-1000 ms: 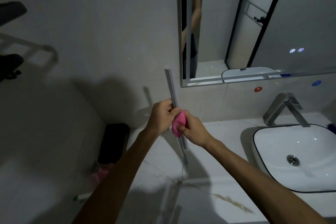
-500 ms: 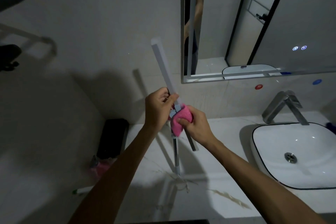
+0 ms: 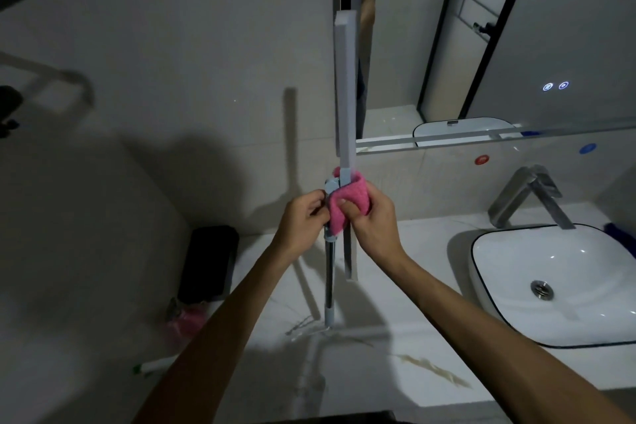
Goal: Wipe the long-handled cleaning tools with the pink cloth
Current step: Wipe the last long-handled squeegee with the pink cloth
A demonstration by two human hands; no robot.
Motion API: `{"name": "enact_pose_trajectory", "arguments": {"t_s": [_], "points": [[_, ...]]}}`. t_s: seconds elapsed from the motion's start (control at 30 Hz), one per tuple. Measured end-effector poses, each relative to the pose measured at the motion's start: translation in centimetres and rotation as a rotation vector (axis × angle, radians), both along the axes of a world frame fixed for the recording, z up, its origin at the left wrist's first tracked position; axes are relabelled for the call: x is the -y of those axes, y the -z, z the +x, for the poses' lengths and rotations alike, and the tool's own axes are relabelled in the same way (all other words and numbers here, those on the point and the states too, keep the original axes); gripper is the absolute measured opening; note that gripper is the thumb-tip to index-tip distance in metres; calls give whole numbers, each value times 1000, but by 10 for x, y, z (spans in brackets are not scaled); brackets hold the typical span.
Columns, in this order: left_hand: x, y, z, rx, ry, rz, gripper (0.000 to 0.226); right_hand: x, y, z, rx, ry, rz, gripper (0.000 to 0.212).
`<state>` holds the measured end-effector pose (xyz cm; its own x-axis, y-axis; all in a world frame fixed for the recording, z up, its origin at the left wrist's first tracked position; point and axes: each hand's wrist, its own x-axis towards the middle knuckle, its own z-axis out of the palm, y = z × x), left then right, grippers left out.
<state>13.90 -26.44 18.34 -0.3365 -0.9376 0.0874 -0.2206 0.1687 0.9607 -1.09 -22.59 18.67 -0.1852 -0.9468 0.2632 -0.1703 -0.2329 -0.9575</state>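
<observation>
A long-handled cleaning tool stands upright on the marble counter (image 3: 395,368): a pale grey flat blade (image 3: 345,86) points straight up, and a metal handle (image 3: 329,279) runs down to the counter. My left hand (image 3: 303,217) grips the tool at its light blue joint. My right hand (image 3: 370,217) holds the pink cloth (image 3: 346,205) wrapped around the blade just above the joint, thumb pressed into the cloth.
A white basin (image 3: 550,282) with a chrome tap (image 3: 526,196) sits at the right. A mirror (image 3: 499,38) hangs behind it. A black object (image 3: 208,263) leans in the left corner, with a pink item (image 3: 186,318) and a pale tube (image 3: 155,368) below it.
The blade has swung from tilting left to standing vertical. Both hands stayed at the joint, and the pink cloth now wraps the blade's base.
</observation>
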Motion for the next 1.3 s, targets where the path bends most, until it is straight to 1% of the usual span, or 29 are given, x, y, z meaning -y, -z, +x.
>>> {"name": "enact_pose_trajectory", "arguments": {"t_s": [0.07,0.13,0.3,0.37,0.43,0.5,0.57,0.6,0.63,0.73,0.83,0.9,0.97,1.03,1.1,1.17,1.23,1.3], "points": [[-2,-2,-2,-28,-34,-17,28,0,4,4,3,33,-11,39],[-4,-5,-4,-60,-54,-31,23,-2,9,5,11,56,14,41],[1,-6,-3,-36,-120,-59,16,-8,21,-3,-71,16,121,23],[2,-4,-3,-26,-142,-42,12,-4,17,-6,-62,-4,128,22],[3,-3,-2,-34,-140,-25,12,2,3,-5,-6,-27,85,26],[4,-4,-2,-47,-122,-24,13,6,-15,-4,39,-30,20,39],[3,-8,-4,-45,-104,-48,22,11,-28,-4,10,5,-56,48],[4,-11,-5,-47,-97,-62,26,12,-30,-3,-16,18,-82,49],[4,-14,-5,-42,-100,-83,27,12,-29,-1,-36,24,-96,46],[9,-24,-3,-19,-177,-178,23,8,-12,4,-106,1,-80,27],[10,-33,-1,-78,-220,-160,17,0,9,8,-198,-27,5,14],[9,-31,-2,-45,-239,-152,17,0,15,7,-194,-31,73,16],[10,-25,-1,14,-249,-145,15,5,8,8,-154,-27,85,20],[11,-18,-2,26,-234,-123,9,12,-6,9,-76,-32,34,21],[10,-14,-3,-19,-218,-77,6,19,-23,8,-22,-30,-39,23],[6,-16,-5,-85,-217,-49,5,27,-35,8,-49,1,-106,23],[8,-19,-6,-103,-229,-93,7,28,-35,12,-114,81,-166,17],[12,-24,-5,-83,-259,-152,13,23,-25,19,-73,108,-147,17]]}}
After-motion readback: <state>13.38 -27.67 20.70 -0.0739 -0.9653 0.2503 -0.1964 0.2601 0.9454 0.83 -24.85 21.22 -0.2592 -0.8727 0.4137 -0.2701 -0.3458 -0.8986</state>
